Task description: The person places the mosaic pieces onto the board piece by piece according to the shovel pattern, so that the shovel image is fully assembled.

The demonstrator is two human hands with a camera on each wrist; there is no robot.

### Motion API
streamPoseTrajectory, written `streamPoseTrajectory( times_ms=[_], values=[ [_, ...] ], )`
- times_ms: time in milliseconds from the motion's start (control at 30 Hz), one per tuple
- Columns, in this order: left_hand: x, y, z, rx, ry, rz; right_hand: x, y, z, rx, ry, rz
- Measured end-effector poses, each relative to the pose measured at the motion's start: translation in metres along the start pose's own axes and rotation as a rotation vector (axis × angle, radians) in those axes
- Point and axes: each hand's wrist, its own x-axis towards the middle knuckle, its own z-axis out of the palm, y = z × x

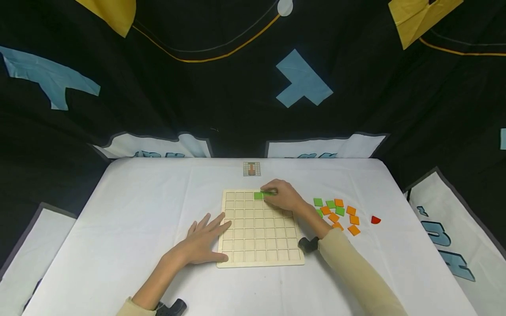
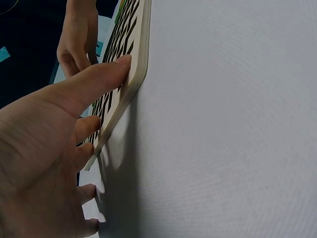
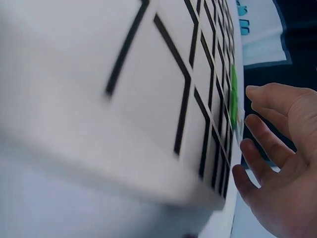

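A pale square grid board [image 1: 241, 241] lies on the white table. In the head view my right hand [image 1: 282, 196] is at its far edge, thumb and forefinger about a thin green tile [image 1: 270, 192] they partly hide. Just left of it, another green tile [image 1: 258, 195] lies flat in the far row. In the right wrist view, green [image 3: 234, 94] shows beyond the fingertips of the right hand [image 3: 282, 144]. My left hand [image 1: 201, 243] is spread at the board's left side, the thumb resting on the near corner; in the left wrist view the left hand [image 2: 54, 124] has its thumb on the rim.
Right of the board lie several loose orange tiles [image 1: 354, 220] and green tiles [image 1: 318, 202]. A red rounded piece [image 1: 375, 220] sits farther right. Behind the board is a small printed grid card [image 1: 251, 169]. A black patterned cloth [image 1: 221, 96] hangs past the table's far edge.
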Motion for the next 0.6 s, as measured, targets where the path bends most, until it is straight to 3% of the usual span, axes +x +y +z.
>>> streamPoseTrajectory(
  times_ms=[400,600],
  values=[
    [0.000,0.003,-0.001,-0.001,0.003,0.013,-0.052,0.032,-0.049,0.005,0.148,0.104],
    [-0.001,0.003,-0.001,0.003,0.001,0.016,-0.077,0.051,-0.071,-0.007,0.170,0.193]
  ],
)
